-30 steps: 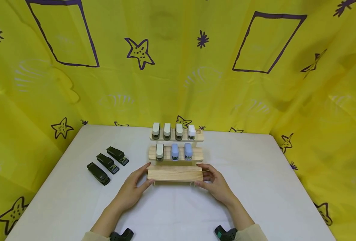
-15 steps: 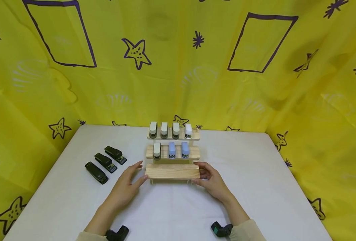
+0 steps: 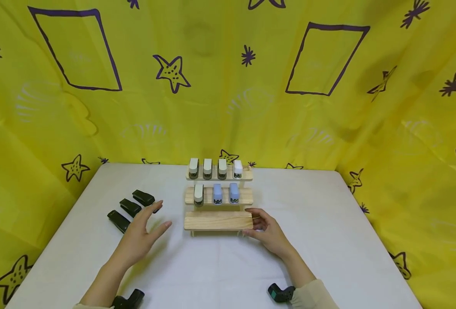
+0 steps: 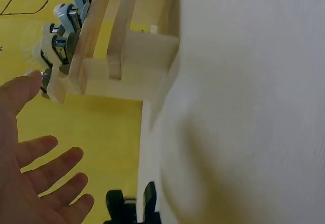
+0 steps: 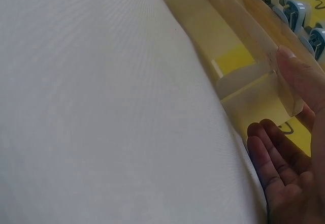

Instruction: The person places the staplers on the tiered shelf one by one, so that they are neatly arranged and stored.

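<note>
A three-tier wooden display rack (image 3: 218, 221) stands mid-table in the head view. My right hand (image 3: 272, 236) grips the right end of its bottom shelf, thumb at the front edge and index finger behind. My left hand (image 3: 137, 240) is off the rack, its fingers spread, beside three black staplers (image 3: 118, 220); it partly covers them. The left wrist view shows this hand (image 4: 40, 173) holding nothing. Mini staplers line the upper shelves: several whitish ones (image 3: 207, 167) on top, one whitish (image 3: 198, 194) and two blue ones (image 3: 218, 194) on the middle shelf. The bottom shelf bears nothing.
A white cloth (image 3: 309, 214) covers the table. Yellow curtains (image 3: 212, 107) with purple drawings enclose the back and both sides. Dark wrist-worn devices (image 3: 281, 293) sit near both sleeves.
My left hand has let go of the rack's left end and moved left to the black staplers. My right hand stays at the rack's right end. The head view has shifted slightly.
</note>
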Demonstrator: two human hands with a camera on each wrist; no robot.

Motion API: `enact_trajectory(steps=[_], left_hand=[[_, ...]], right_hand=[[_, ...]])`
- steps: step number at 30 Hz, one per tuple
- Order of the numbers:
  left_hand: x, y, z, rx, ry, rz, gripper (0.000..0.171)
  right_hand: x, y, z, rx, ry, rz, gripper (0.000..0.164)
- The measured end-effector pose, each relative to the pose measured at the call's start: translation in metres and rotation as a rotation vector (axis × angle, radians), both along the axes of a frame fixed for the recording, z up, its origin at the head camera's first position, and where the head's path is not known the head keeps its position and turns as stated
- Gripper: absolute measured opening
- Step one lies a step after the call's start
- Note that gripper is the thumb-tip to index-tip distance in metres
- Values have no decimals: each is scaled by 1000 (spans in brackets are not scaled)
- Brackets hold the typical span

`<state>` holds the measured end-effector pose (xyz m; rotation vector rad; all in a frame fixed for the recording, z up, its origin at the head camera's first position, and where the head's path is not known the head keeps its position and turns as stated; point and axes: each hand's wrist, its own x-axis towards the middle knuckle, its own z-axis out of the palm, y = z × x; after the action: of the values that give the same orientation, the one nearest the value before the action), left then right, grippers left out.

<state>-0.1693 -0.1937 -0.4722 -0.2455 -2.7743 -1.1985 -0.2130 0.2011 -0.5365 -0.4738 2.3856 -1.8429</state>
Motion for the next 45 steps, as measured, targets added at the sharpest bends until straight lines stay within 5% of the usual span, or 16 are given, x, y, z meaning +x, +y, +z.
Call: enact_trajectory(steps=[11,24,31,45], left_hand=[[-8,-37,12,-155,17,102,89],[-20,-76,-7,-226,-123,216,114],[-19,-86,-9,-255,-238,218,126],[-20,-96,-15,-268,-328,233,134]], right_hand=[[0,0,0,-1,-3,11,63],[1,-2,3,9,5,2,65],[1,-2,3,13,-2,-7,64],[1,-2,3,1,-12,-4,63]])
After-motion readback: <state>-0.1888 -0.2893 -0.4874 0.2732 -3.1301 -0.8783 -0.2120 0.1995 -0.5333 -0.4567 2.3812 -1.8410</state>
